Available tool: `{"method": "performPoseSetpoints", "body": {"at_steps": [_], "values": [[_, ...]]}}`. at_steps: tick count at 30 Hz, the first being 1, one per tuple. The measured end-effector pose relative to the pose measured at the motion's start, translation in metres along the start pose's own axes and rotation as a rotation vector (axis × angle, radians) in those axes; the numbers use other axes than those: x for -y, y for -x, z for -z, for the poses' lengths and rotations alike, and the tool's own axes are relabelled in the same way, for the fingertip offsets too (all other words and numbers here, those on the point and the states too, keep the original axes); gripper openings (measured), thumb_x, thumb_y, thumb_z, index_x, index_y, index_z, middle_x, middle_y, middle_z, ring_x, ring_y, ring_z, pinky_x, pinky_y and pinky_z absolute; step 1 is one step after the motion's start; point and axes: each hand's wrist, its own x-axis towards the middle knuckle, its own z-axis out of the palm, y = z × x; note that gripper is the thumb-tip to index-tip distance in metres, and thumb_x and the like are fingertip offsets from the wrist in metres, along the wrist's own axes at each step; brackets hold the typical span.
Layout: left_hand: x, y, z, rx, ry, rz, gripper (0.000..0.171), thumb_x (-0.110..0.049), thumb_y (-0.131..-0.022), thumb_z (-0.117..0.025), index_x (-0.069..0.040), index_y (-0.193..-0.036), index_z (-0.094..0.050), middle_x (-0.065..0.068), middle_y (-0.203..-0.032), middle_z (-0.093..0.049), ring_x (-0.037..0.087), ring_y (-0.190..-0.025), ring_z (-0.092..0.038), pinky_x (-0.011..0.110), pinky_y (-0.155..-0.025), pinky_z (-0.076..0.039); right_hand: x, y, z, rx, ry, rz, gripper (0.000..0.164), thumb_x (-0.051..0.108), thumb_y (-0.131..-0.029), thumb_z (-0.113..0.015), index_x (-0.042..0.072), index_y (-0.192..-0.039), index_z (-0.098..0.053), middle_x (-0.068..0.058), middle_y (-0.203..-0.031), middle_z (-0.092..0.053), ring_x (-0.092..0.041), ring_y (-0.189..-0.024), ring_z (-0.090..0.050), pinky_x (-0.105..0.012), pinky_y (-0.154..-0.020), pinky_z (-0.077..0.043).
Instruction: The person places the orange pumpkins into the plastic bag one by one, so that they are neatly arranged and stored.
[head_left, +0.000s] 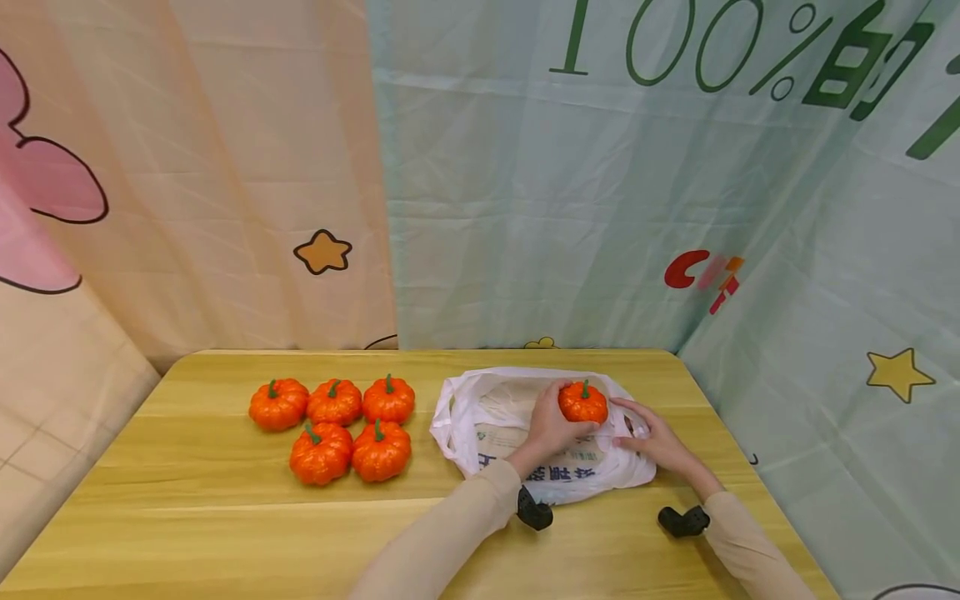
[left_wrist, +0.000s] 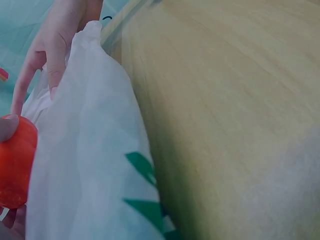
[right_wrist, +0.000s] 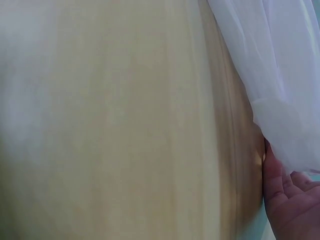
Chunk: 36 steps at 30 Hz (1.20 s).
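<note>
My left hand [head_left: 556, 425] grips a small orange pumpkin [head_left: 582, 403] with a green stem, over the opening of a white plastic bag [head_left: 457, 417]. In the left wrist view that pumpkin [left_wrist: 17, 162] shows at the left edge, beside the bag's raised side [left_wrist: 95, 135]. At the bag's right rim, my right hand [head_left: 660, 440] holds the plastic between thumb and fingers, its index finger reaching toward the pumpkin. The right wrist view has the right hand [right_wrist: 290, 205] at the lower right, its fingers partly hidden by the bag [right_wrist: 280, 115].
Several more orange pumpkins [head_left: 320, 454] stand in two rows on the wooden table [head_left: 225, 533], left of the bag. Dark printing marks the bag's inside. Printed curtains [head_left: 525, 208] hang behind and at the right of the table. A black device sits at each wrist.
</note>
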Motion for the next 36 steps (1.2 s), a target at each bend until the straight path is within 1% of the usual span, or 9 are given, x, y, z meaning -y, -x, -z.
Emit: {"method": "performPoseSetpoints", "body": {"at_steps": [6, 13, 18, 21, 25, 36], "values": [[0.0006, -0.0009, -0.0008, -0.027, -0.006, -0.005, 0.073, -0.028, -0.072, -0.084, -0.017, -0.135, -0.047, 0.005, -0.128, -0.049, 0.023, -0.116, -0.053, 0.042, -0.098, -0.049, 0.0000, 0.0003, -0.0009, -0.003, -0.008, 0.008, 0.062, 0.012, -0.086, -0.070, 0.004, -0.141, -0.043, -0.026, -0.150, -0.032, -0.050, -0.140, -0.019, -0.074, -0.106, -0.012], [0.0013, -0.0030, -0.0021, -0.044, -0.026, -0.019, 0.073, -0.025, -0.072, -0.084, -0.016, -0.134, -0.046, 0.005, -0.129, -0.051, 0.022, -0.117, -0.053, 0.040, -0.100, -0.048, -0.0020, -0.0001, -0.0025, -0.010, -0.004, 0.027, 0.062, 0.011, -0.085, -0.071, 0.003, -0.141, -0.043, -0.026, -0.149, -0.034, -0.050, -0.139, -0.021, -0.074, -0.106, -0.013], [0.0024, -0.0028, -0.0036, -0.046, -0.020, -0.027, 0.073, -0.023, -0.073, -0.083, -0.015, -0.134, -0.043, 0.005, -0.130, -0.052, 0.022, -0.119, -0.053, 0.040, -0.102, -0.047, -0.0025, -0.0009, -0.0035, -0.009, -0.003, 0.042, 0.062, 0.011, -0.086, -0.070, 0.003, -0.141, -0.043, -0.026, -0.149, -0.035, -0.050, -0.139, -0.021, -0.074, -0.106, -0.012], [0.0027, -0.0023, -0.0043, -0.039, -0.012, -0.015, 0.072, -0.023, -0.075, -0.082, -0.015, -0.134, -0.043, 0.005, -0.131, -0.051, 0.021, -0.120, -0.053, 0.040, -0.104, -0.046, -0.0028, -0.0008, -0.0043, -0.014, -0.005, 0.052, 0.062, 0.010, -0.085, -0.071, 0.001, -0.140, -0.044, -0.027, -0.148, -0.036, -0.049, -0.138, -0.022, -0.073, -0.106, -0.013], [0.0026, -0.0019, -0.0045, -0.038, -0.027, -0.011, 0.071, -0.024, -0.076, -0.081, -0.015, -0.135, -0.044, 0.005, -0.132, -0.050, 0.022, -0.120, -0.052, 0.041, -0.104, -0.046, -0.0041, -0.0009, -0.0048, -0.018, -0.010, 0.062, 0.062, 0.010, -0.085, -0.071, 0.001, -0.140, -0.044, -0.027, -0.147, -0.037, -0.049, -0.138, -0.022, -0.073, -0.106, -0.013], [-0.0006, -0.0013, -0.0029, -0.047, -0.080, -0.016, 0.070, -0.024, -0.077, -0.080, -0.014, -0.138, -0.046, 0.009, -0.133, -0.050, 0.026, -0.121, -0.051, 0.045, -0.103, -0.046, -0.0057, -0.0021, -0.0029, -0.019, 0.008, 0.030, 0.064, 0.010, -0.085, -0.071, 0.001, -0.141, -0.042, -0.029, -0.149, -0.033, -0.051, -0.138, -0.021, -0.073, -0.106, -0.013]]}}
